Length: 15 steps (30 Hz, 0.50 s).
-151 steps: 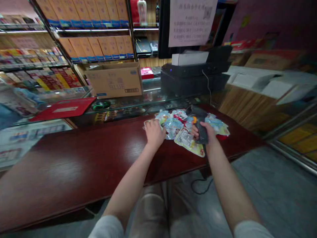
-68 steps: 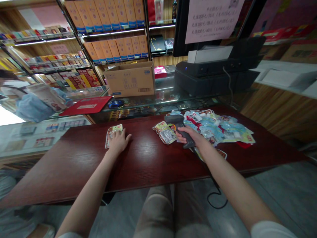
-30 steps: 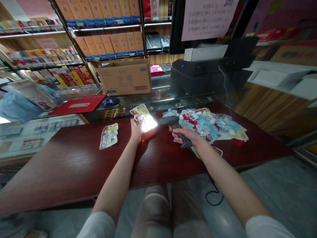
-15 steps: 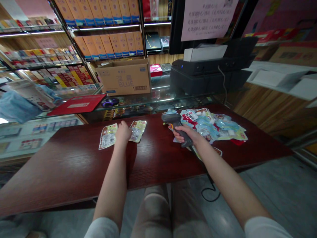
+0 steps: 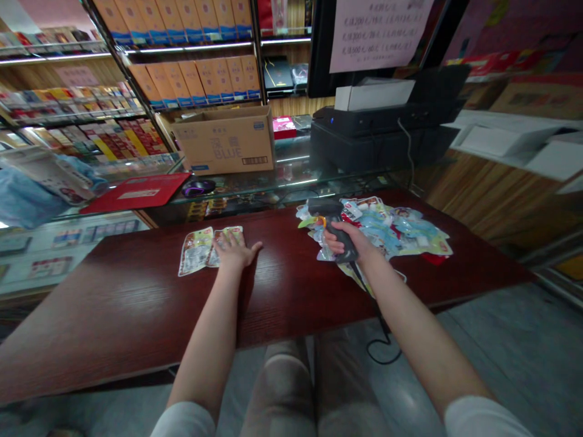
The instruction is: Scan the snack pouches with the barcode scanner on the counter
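Observation:
My left hand (image 5: 235, 249) lies with fingers spread over a small snack packet (image 5: 229, 232), covering part of it. Just left of that, touching or nearly so, is another yellow and silver snack packet (image 5: 195, 251), flat on the dark red table. In my right hand (image 5: 350, 241) is a dark grey barcode scanner (image 5: 342, 233), its head tilted up to the left and its fingers wrapped round the handle. The scanner is held over the left edge of a heap of light blue and coloured snack packets (image 5: 401, 227). A black cable (image 5: 385, 340) hangs from it past the table's edge.
Behind the table (image 5: 136, 309) stands a glass counter with a cardboard box (image 5: 225, 142), a red folder (image 5: 139, 191), a computer mouse (image 5: 198, 188) and a black printer-like machine (image 5: 378, 142). Shelves of boxed goods (image 5: 194, 79) rise beyond. A wood-sided counter (image 5: 492, 188) is at right.
My left hand has opened from a closed grip, and the packet by it has moved left beside the other one. The scanner in my right hand has shifted slightly right and tilted.

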{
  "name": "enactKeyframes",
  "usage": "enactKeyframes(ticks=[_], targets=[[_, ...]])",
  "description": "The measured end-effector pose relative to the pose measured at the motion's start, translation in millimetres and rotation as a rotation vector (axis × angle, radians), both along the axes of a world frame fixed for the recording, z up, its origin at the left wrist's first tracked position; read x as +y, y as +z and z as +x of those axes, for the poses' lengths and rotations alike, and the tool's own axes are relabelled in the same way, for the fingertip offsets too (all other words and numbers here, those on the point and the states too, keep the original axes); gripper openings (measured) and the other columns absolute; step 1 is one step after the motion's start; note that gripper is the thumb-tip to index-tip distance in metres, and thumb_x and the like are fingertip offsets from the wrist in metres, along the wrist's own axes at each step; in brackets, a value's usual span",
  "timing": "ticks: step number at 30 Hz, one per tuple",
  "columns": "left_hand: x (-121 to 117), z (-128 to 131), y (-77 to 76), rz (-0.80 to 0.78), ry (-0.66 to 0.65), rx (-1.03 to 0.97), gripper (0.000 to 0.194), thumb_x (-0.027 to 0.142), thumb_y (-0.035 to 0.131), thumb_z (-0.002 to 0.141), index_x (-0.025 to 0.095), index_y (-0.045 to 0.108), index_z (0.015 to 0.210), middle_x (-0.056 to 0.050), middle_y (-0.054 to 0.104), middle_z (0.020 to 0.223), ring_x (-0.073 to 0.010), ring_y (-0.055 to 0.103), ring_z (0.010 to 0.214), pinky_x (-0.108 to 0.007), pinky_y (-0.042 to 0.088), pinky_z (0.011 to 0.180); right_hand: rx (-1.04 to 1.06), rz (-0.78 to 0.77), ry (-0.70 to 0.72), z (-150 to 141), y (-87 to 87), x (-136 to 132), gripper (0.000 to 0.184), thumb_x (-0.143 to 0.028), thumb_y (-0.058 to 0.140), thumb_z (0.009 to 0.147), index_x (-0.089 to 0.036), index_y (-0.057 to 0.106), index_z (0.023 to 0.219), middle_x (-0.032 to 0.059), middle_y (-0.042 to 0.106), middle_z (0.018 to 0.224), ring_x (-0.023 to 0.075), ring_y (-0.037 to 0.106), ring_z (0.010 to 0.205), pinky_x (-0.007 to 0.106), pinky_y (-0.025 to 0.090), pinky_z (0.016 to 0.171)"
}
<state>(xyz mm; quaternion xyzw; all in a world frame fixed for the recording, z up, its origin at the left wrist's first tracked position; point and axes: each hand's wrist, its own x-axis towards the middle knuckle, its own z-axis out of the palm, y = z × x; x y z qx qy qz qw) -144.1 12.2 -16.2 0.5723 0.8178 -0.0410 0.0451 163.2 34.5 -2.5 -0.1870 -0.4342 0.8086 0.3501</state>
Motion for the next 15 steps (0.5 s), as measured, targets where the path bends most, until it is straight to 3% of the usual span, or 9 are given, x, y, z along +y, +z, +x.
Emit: enactKeyframes(ticks=[4,8,10,12,15], targets=[[-3,2,-0.3,0.124,0.01,0.044,0.088,0.067,0.031,0.093,0.003,0.038,0.153,-0.028,0.024,0.161,-0.0465,0.014,0.151,-0.07,0.002,0.117,0.014,0.002,0.028,5,1.6,3,0.032,-0.04,0.063,0.086,-0.021,0.043,0.072,-0.0074,0.036,0.053,0.0049,0.027,0.039,0.014,0.029,0.035],[-1,38,2.8,0.412,-0.238,0.069,0.07,0.056,0.041,0.095,0.005,0.051,0.143,-0.027,0.034,0.158,-0.0446,0.022,0.15,-0.067,0.004,0.118,-0.006,-0.006,0.037,9,1.3,4,0.037,-0.043,0.063,0.086,-0.021,0.04,0.067,-0.0068,0.036,0.049,0.0057,0.028,0.04,0.015,0.031,0.037],[6,63,4.7,0.465,-0.383,-0.035,0.056,0.049,0.046,0.096,0.012,0.056,0.137,-0.022,0.049,0.15,-0.0386,0.038,0.143,-0.06,0.014,0.12,-0.016,-0.01,0.016,12,1.5,4,0.037,-0.042,0.064,0.086,-0.021,0.039,0.068,-0.0066,0.037,0.05,0.0058,0.03,0.04,0.015,0.033,0.038],[17,89,3.9,0.439,-0.482,-0.224,0.049,0.045,0.051,0.095,0.015,0.055,0.133,-0.02,0.06,0.137,-0.033,0.053,0.13,-0.05,0.033,0.113,-0.029,-0.01,-0.002,14,1.8,5,0.038,-0.042,0.065,0.085,-0.021,0.039,0.068,-0.0066,0.038,0.052,0.0053,0.031,0.041,0.015,0.033,0.038],[38,120,-4.6,0.395,-0.445,-0.558,0.045,0.043,0.058,0.092,0.015,0.054,0.127,-0.019,0.067,0.123,-0.0283,0.064,0.114,-0.038,0.047,0.096,-0.055,-0.012,-0.013,16,1.6,7,0.039,-0.044,0.067,0.083,-0.02,0.039,0.067,-0.0066,0.038,0.052,0.0046,0.031,0.04,0.014,0.033,0.037]])
